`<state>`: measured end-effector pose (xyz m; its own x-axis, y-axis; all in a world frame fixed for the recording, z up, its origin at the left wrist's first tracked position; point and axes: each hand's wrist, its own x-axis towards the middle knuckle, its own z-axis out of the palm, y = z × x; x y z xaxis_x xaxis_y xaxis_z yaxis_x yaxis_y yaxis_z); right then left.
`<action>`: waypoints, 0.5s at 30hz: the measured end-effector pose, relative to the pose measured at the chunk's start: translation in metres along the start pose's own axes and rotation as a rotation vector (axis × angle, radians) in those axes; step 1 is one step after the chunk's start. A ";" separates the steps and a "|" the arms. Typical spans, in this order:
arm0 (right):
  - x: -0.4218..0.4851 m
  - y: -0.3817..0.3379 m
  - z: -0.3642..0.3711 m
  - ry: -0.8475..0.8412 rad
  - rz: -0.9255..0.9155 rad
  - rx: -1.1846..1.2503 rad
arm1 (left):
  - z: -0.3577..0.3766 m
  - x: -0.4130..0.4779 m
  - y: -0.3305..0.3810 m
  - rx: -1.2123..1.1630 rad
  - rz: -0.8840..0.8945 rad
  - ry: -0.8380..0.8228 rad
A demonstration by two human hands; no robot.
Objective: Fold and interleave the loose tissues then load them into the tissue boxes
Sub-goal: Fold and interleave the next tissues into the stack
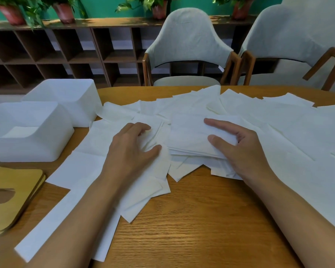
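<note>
The right hand [238, 149] pinches a stack of folded white tissues [190, 136] between thumb and fingers; the left hand [131, 146] rests open-palmed on loose white tissue sheets [89, 163].

Two white tissue boxes: nearer tissue box [25, 132], farther tissue box [66, 99]. Wooden lids [12, 196]: stacked, apparently two, though the edges are hard to separate. Loose tissues [278, 128]: many overlapping sheets, number not countable. One squared stack of folded tissues [193, 138]. Two hands: left hand [132, 147], right hand [240, 147]. Two chairs: left chair [188, 41], right chair [290, 35]. Four potted plants [64, 10]. One table [191, 219].
</note>
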<state>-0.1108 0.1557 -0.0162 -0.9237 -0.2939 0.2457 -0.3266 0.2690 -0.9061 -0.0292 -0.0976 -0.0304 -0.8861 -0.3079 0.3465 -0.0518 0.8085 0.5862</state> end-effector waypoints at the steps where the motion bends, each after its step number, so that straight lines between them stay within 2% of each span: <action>1: 0.000 0.000 0.000 0.001 0.000 -0.002 | 0.000 0.001 0.000 0.003 -0.005 0.023; 6: -0.001 0.000 0.002 -0.001 -0.015 -0.003 | -0.005 0.002 0.002 0.017 -0.006 0.052; 11: 0.002 0.003 0.000 0.027 -0.002 -0.018 | -0.011 -0.002 0.007 -0.114 -0.033 0.011; 15: 0.003 0.005 0.001 0.075 0.018 -0.038 | -0.015 -0.003 0.015 -0.182 0.047 0.096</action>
<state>-0.1155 0.1555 -0.0205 -0.9415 -0.2197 0.2556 -0.3156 0.3088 -0.8972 -0.0205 -0.0923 -0.0112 -0.8370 -0.3254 0.4400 0.0808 0.7217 0.6875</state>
